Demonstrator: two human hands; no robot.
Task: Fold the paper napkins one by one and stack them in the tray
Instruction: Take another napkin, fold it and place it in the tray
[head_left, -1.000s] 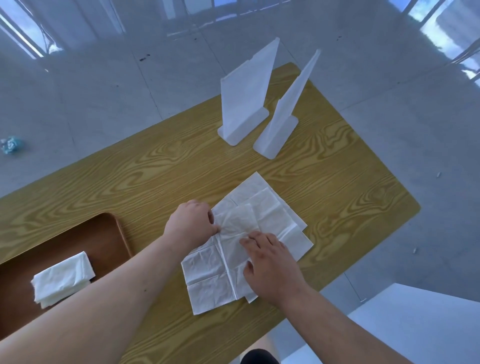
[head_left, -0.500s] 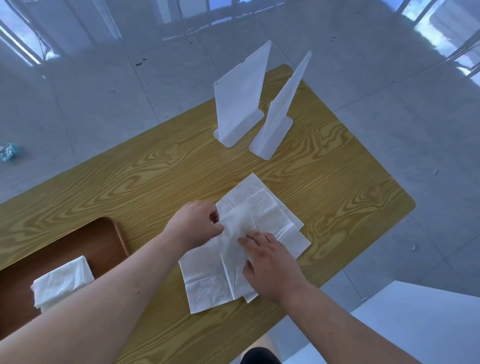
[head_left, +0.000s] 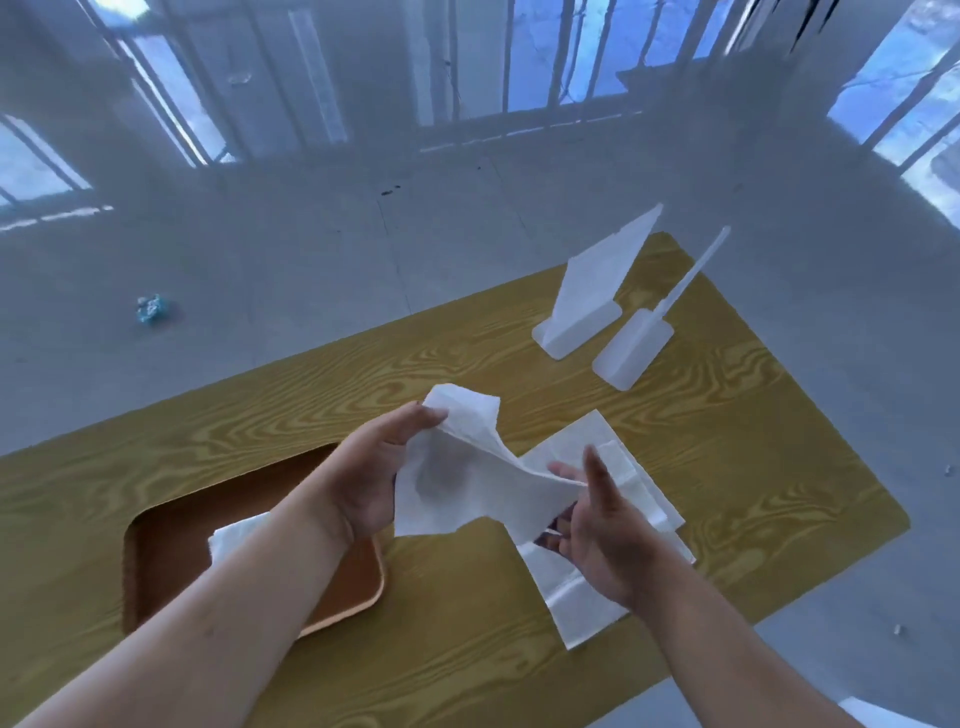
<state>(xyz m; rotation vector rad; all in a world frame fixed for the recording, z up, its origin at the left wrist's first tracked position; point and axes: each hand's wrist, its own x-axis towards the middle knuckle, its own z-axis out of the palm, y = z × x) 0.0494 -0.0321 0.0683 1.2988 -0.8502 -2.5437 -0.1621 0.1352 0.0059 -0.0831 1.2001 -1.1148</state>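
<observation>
Top napkin (head_left: 467, 483) now lifted off the pile (head_left: 587, 597): my left hand (head_left: 374, 467) pinches it, right hand (head_left: 602, 530) grip unclear; folding next.

Cool, bluish daylight comes through the far windows (head_left: 545, 57) and glares off the glossy floor (head_left: 311, 234). Shadows are faint. The picture is soft with motion blur, and straight lines bow toward the edges.
</observation>
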